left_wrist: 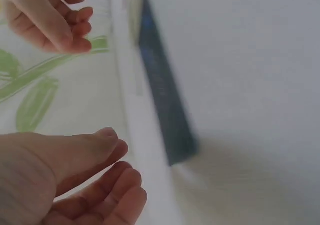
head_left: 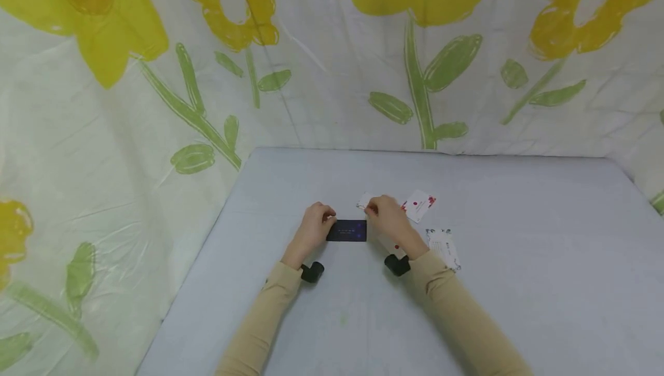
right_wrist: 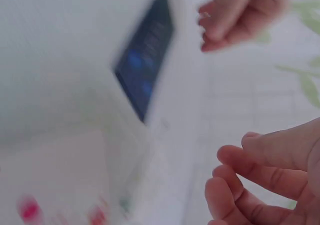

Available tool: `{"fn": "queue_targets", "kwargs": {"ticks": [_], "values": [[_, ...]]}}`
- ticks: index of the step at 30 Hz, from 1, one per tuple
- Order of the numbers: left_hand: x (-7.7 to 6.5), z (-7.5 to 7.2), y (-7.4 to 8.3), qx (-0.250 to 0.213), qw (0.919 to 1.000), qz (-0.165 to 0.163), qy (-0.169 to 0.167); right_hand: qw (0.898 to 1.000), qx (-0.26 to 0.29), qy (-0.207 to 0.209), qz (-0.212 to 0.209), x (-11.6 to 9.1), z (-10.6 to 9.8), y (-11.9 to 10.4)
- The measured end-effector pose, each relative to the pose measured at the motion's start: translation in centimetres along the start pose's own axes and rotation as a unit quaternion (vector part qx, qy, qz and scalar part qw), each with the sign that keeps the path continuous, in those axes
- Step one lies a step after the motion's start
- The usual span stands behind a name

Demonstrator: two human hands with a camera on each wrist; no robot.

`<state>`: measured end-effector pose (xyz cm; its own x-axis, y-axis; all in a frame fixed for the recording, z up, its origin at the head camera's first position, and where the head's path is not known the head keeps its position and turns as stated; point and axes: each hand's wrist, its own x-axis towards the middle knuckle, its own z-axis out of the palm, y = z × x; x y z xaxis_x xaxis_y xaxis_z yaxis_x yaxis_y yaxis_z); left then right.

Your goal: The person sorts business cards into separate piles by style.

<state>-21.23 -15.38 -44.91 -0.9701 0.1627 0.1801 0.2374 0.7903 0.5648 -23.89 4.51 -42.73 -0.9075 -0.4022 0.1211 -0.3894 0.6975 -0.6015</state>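
Note:
A dark blue, card-like rectangle (head_left: 346, 230) with small pale print and brighter blue marks lies flat on the table between the hands. My left hand (head_left: 313, 229) is at its upper left corner, the fingertips overlapping that corner in the head view. In the left wrist view the left hand's fingers (left_wrist: 127, 182) are loosely bent with nothing between them, apart from the dark rectangle (left_wrist: 162, 90). Past its upper right corner hovers my right hand (head_left: 388, 220). Its fingers (right_wrist: 220, 195) are also loosely curled and hold nothing in the right wrist view.
White cards lie around the right hand: one with red decoration (head_left: 419, 206) beyond it, one with a leafy border (head_left: 443, 247) beside the right sleeve, and others partly covered by the hand. The pale table (head_left: 544, 260) meets a flower-printed curtain (head_left: 321, 76) at the back.

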Motion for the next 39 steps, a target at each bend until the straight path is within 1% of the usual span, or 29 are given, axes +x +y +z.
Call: {"fn": "queue_targets", "kwargs": {"ticks": [2, 4, 6, 8, 11, 14, 16, 18, 21, 25, 28, 34, 39], "values": [[0.3, -0.3, 0.8, -0.016, 0.9996, 0.024, 0.002, 1.000, 0.028, 0.012, -0.004, -0.3, -2.0, 0.6], [0.8, -0.6, 1.9, -0.042, 0.9974, 0.058, -0.010, 0.999, 0.035, 0.018, -0.008, -0.7, -3.7, 1.2], [1.3, -0.4, 3.1, -0.063, 0.9922, 0.100, -0.039, 1.000, 0.028, 0.011, -0.004, -1.4, -5.0, 1.8], [1.8, 0.1, 4.2, -0.073, 0.9842, 0.140, -0.080, 1.000, 0.000, -0.009, 0.005, -2.1, -5.6, 2.3], [2.4, 1.4, 5.6, -0.054, 0.9711, 0.185, -0.141, 0.997, -0.037, -0.054, 0.028, -3.3, -5.7, 2.9], [2.8, 2.9, 6.7, -0.004, 0.9584, 0.214, -0.189, 0.992, -0.063, -0.094, 0.060, -4.4, -5.1, 3.1], [2.9, 3.7, 7.3, 0.022, 0.9505, 0.224, -0.215, 0.988, -0.067, -0.113, 0.079, -5.1, -4.5, 3.2], [3.0, 4.4, 7.8, 0.047, 0.9435, 0.236, -0.228, 0.984, -0.073, -0.128, 0.095, -5.7, -3.9, 3.2], [3.1, 5.2, 8.3, 0.074, 0.9357, 0.251, -0.236, 0.981, -0.091, -0.137, 0.103, -6.3, -3.3, 3.4], [3.2, 5.8, 8.6, 0.112, 0.9274, 0.269, -0.235, 0.980, -0.106, -0.129, 0.104, -6.7, -2.9, 3.6], [3.1, 5.7, 8.6, 0.118, 0.9275, 0.265, -0.236, 0.983, -0.092, -0.125, 0.100, -6.8, -2.9, 3.7], [3.0, 5.5, 8.6, 0.101, 0.9309, 0.260, -0.235, 0.986, -0.057, -0.124, 0.091, -6.9, -3.2, 4.1], [3.0, 5.5, 8.2, 0.086, 0.9376, 0.228, -0.248, 0.986, -0.018, -0.133, 0.094, -6.7, -3.1, 4.7]]}}
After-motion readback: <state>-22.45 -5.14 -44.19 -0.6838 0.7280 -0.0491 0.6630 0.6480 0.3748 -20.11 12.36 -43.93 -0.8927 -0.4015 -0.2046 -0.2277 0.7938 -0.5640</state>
